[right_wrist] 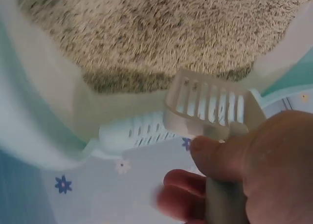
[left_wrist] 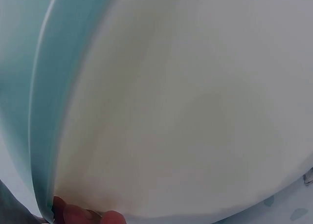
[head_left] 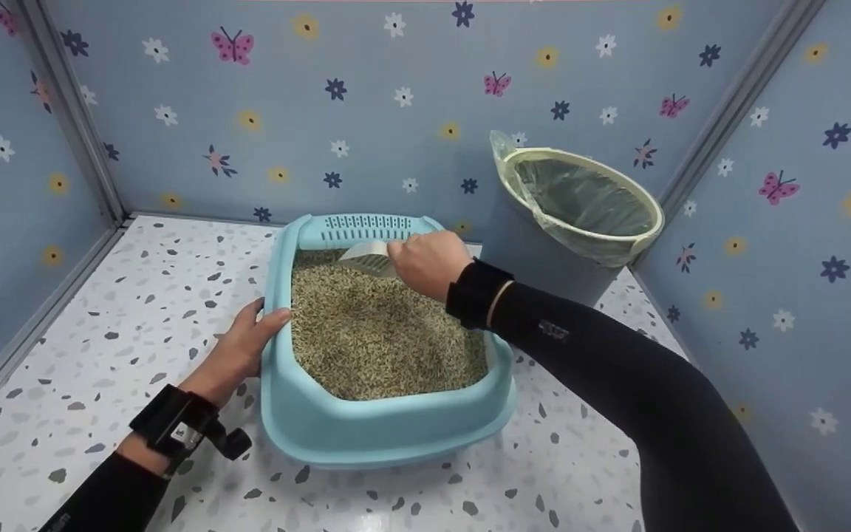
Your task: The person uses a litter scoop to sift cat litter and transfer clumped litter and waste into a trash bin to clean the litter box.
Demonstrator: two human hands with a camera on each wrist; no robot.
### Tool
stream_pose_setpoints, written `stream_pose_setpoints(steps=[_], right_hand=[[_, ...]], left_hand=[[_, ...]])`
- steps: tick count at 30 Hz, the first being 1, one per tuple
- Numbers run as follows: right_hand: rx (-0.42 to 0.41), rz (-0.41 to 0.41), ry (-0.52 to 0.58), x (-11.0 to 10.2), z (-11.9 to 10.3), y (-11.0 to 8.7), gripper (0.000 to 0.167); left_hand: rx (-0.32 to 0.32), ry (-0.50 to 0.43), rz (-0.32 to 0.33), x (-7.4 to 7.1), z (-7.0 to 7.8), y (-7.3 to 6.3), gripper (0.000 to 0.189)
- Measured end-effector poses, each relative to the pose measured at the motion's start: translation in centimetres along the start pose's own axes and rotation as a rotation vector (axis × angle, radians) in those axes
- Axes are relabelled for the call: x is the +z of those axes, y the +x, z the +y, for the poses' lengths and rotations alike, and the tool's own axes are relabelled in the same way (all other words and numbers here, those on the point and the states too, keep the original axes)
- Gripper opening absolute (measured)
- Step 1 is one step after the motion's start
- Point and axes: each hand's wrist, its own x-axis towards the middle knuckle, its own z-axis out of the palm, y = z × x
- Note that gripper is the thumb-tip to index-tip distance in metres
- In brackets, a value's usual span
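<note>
A light blue litter box (head_left: 388,428) filled with tan pellet litter (head_left: 388,340) stands on the floor. My left hand (head_left: 241,338) grips its left rim, thumb over the top and fingers under the lip; the left wrist view shows those fingertips (left_wrist: 80,215) below the rim. A beige slotted litter scoop (head_left: 368,257) is held in my right hand (head_left: 431,262) over the far part of the box. In the right wrist view my thumb and fingers wrap its handle, and the slotted head (right_wrist: 208,101) shows the perforated back edge through its gaps, with no clump in it.
A grey trash bin (head_left: 544,251) lined with a clear bag (head_left: 588,199) stands at the back right, beside the box. Blue walls with flowers and butterflies (head_left: 396,111) enclose the back and both sides. The speckled white floor (head_left: 174,266) spreads around the box.
</note>
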Motion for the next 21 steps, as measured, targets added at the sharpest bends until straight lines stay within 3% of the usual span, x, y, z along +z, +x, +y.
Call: stream_pose_setpoints(steps=[4,11,16,21], right_hand=[[-0.065,0.032,0.038,0.9,-1.0,1.3,0.031],[-0.178,0.019,-0.148,2.6,-2.1,3.3,0.039],[-0.222,0.038,-0.222,4.2,-2.6,4.3,0.045],[-0.266,-0.015,-0.264,5.1,-3.1,5.1,0.051]], left_hand=[[0.003,0.001,-0.002,0.0,0.0,0.0,0.085],[-0.006,0.001,0.007,-0.1,0.1,0.1,0.085],[-0.017,-0.007,-0.003,-0.1,0.1,0.2,0.086],[-0.022,-0.004,0.004,0.0,0.1,0.0,0.089]])
